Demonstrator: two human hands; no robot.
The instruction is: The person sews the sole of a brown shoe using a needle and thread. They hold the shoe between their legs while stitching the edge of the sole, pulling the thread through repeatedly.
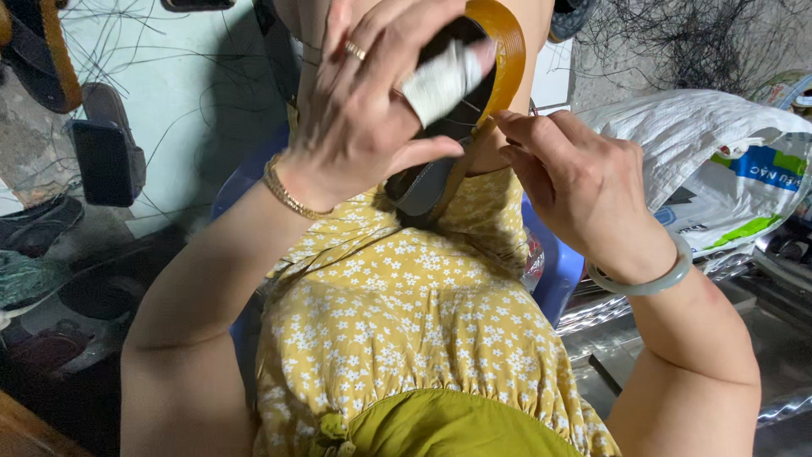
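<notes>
- The left hand [359,110] wraps around the upper part of a shoe sole [461,118], a dark piece with a translucent amber rim, gripping it from the left side with the palm turned away from the camera.
- One finger of that hand, bound in white tape [441,80], lies across the dark face of the sole, and a gold ring [354,51] sits on another finger above it.
- A gold chain bracelet [288,195] circles the left wrist, just below the hand.
- The right hand [579,182] is to the right of the sole, its fingertips pinching the amber rim at the sole's right edge; the hand is closed on that edge in a light pinch.
- A pale green bangle [647,283] rides on the right wrist, below and to the right of the hand.
- The sole is held up between the two hands, above the lap, with its lower grey end [423,190] pointing down toward a yellow dress with small white flowers [406,322].
- Beneath the hands and behind the dress shows a blue plastic chair [558,271].
- To the right of the right hand lies a white woven sack with blue and green print [719,161].
- Far to the left of the left hand, dark sandals [101,148] lie on the floor among loose black threads [169,101].
- Below the right forearm a shiny metal surface [761,338] is visible.
</notes>
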